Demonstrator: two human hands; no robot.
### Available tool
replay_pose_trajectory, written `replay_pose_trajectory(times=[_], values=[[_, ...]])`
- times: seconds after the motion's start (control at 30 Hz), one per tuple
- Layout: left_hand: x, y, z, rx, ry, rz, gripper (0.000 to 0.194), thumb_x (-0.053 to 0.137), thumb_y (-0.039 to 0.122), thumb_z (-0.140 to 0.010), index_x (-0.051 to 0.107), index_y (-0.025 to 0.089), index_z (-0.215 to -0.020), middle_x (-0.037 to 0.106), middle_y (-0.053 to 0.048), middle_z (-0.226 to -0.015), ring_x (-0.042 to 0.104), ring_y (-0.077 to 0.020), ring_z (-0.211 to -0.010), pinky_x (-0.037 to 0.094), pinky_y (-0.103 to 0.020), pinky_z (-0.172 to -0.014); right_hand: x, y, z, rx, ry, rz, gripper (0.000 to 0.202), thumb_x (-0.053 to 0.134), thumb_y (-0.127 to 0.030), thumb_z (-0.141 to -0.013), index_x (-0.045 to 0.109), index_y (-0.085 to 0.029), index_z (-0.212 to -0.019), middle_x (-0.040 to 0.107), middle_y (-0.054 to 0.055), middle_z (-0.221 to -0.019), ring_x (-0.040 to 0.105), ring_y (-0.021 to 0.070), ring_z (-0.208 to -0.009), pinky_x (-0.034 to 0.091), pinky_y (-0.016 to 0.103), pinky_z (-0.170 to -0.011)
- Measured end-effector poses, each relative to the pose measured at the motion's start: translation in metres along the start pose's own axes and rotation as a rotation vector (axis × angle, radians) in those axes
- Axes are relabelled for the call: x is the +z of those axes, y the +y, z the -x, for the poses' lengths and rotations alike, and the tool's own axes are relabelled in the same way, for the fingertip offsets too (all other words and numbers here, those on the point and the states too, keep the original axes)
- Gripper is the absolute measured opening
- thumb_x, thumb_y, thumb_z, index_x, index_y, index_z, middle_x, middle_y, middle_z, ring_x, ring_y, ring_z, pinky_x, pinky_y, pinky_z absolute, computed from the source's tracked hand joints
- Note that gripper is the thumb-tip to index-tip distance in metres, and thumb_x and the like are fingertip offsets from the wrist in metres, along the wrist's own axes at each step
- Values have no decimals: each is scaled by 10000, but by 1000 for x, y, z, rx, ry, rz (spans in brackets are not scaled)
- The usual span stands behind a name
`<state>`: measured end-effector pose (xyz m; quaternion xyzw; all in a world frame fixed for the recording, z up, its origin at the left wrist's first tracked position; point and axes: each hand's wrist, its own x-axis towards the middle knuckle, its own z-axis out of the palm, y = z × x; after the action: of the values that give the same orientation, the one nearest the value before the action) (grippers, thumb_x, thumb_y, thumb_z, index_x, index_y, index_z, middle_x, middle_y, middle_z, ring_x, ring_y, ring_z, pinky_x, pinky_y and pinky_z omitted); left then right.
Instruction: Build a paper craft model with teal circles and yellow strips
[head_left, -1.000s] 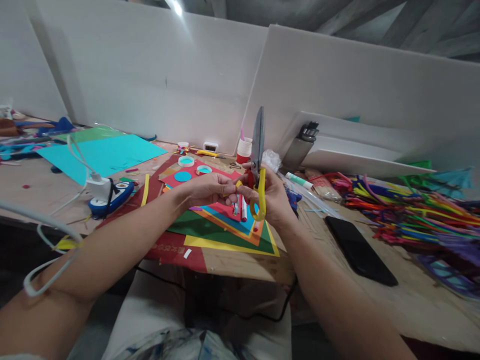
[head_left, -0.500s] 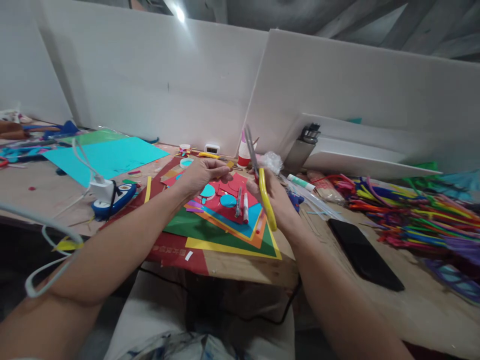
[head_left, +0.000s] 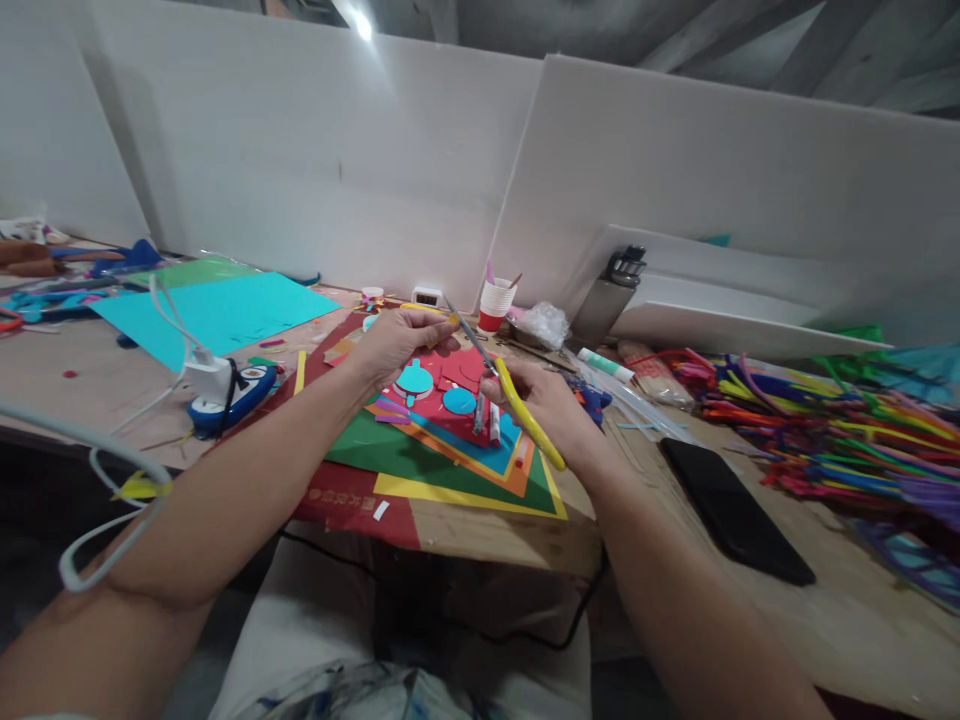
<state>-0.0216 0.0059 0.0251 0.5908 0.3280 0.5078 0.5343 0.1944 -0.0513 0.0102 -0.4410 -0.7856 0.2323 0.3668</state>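
Observation:
My left hand (head_left: pixel 405 343) pinches a small yellow-brown scrap of paper (head_left: pixel 453 319) between thumb and fingers. My right hand (head_left: pixel 541 400) is wrapped round the yellow-handled scissors (head_left: pixel 529 415), whose blades (head_left: pixel 471 332) slant up and left to beside the scrap. Whether the blades touch the paper I cannot tell. Below both hands lies a stack of coloured sheets, with red card (head_left: pixel 431 405) on top and a green sheet (head_left: pixel 360 447) lower down. Light-blue cut-outs (head_left: pixel 415 378), a blue oval (head_left: pixel 459 401), purple strips (head_left: pixel 392 411) and a capped marker (head_left: pixel 494 424) rest on the red card.
At left are a large turquoise sheet (head_left: pixel 225 318) and a blue power strip (head_left: pixel 232 405) with a white cable. Behind stand a paper cup (head_left: pixel 495 305) and a grey bottle (head_left: pixel 606 297). On the right lie a black phone (head_left: pixel 735 510) and many coloured pipe cleaners (head_left: pixel 817 420).
The scissors have tilted from nearly upright toward the left, bringing the blades down beside the paper scrap. My left hand stays almost in place.

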Motion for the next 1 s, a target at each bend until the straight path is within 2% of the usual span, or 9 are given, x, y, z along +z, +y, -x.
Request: replay_pose_trajectory(times=[0.3,0.53,1.0], values=[[-4,2,-2,-44,2,-34,234,788,337,-696,760,147,-831,720,-56,-727,638,-115,-669,474,-262,-713,0,0,1,38,-10,19,350,600,-522,-837,670,-191,-928,522,-19,-657,430,121,-570,315,251,-520],[-3,4,1,-53,2,-67,252,776,350,-711,754,133,-838,719,-63,-747,619,-107,-664,477,-254,-702,0,-2,1,29,-17,22,363,587,-539,-845,653,-183,-879,536,-9,-692,456,128,-628,325,249,-548],[-4,5,0,-61,-29,-47,316,809,393,-659,740,127,-816,715,-65,-759,627,-122,-705,503,-277,-757,2,-5,1,17,8,38,392,570,-562,-842,665,-182,-839,533,0,-682,427,121,-595,316,251,-520]])
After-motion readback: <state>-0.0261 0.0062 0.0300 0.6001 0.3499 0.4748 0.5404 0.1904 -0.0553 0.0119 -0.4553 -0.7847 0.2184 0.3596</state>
